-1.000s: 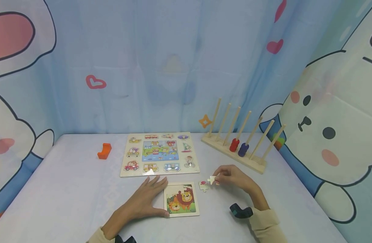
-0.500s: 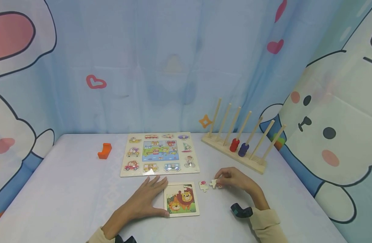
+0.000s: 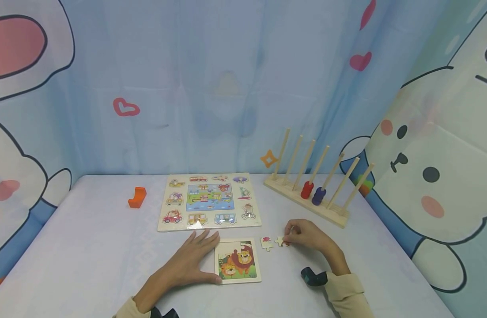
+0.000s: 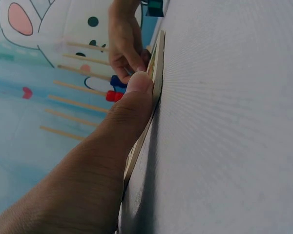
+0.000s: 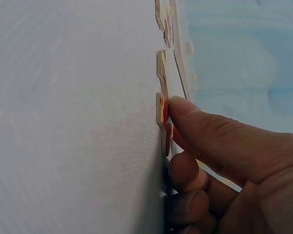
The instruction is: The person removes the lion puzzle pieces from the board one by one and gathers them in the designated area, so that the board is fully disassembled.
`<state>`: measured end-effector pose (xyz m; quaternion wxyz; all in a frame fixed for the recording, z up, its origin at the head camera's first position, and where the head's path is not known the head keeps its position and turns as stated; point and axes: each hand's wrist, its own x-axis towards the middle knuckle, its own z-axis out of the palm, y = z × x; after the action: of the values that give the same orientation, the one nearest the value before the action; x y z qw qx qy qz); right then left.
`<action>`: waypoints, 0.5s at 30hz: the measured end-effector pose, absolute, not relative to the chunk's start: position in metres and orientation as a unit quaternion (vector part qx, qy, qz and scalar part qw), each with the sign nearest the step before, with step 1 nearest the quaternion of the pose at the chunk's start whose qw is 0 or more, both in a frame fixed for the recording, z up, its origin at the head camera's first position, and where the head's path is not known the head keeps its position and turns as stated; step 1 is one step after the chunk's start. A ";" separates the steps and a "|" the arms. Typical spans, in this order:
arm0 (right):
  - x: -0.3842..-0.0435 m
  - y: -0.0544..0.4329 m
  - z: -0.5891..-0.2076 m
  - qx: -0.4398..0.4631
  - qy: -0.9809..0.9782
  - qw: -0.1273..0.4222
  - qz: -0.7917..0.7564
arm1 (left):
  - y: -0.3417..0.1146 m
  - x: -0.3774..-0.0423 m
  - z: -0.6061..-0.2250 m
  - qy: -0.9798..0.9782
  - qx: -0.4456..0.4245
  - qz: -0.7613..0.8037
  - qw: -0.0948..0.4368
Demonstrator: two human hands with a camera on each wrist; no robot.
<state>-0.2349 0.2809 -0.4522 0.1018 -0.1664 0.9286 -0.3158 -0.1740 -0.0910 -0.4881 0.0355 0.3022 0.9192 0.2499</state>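
In the head view my left hand lies with straight fingers at the left side of a small framed lion jigsaw. Its thumb rests at the frame's lower left corner; in the left wrist view the thumb presses on the frame's edge. A gap shows dark at the picture's top. To the right, my right hand pinches a puzzle piece low at the tabletop. The right wrist view shows the thumb on that piece. Another puzzle piece lies just left of it.
Behind the lion jigsaw lies a larger vehicle puzzle board. A wooden peg rack with red beads and blue beads stands at the back right. An orange curved block sits at the back left.
My right hand has lowered its puzzle piece from a tilted pose to flat at the tabletop and shifted slightly right. The left hand and the lion jigsaw have stayed put.
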 end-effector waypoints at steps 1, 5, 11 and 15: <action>-0.235 0.280 -0.452 -0.166 0.929 0.102 -0.315 | -0.091 -0.174 -0.488 0.919 0.302 0.251 0.036; -0.235 0.279 -0.451 -0.165 0.929 0.104 -0.315 | -0.091 -0.174 -0.488 0.918 0.302 0.253 0.037; -0.235 0.278 -0.453 -0.162 0.928 0.091 -0.323 | -0.091 -0.174 -0.489 0.918 0.305 0.252 0.031; -0.236 0.268 -0.453 -0.180 0.920 0.067 -0.343 | -0.091 -0.174 -0.490 0.918 0.307 0.250 0.025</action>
<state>-0.2356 0.2685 -0.4525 0.0669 -0.1797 0.9197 -0.3426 -0.1740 -0.0912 -0.4895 0.0246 0.3073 0.9178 0.2502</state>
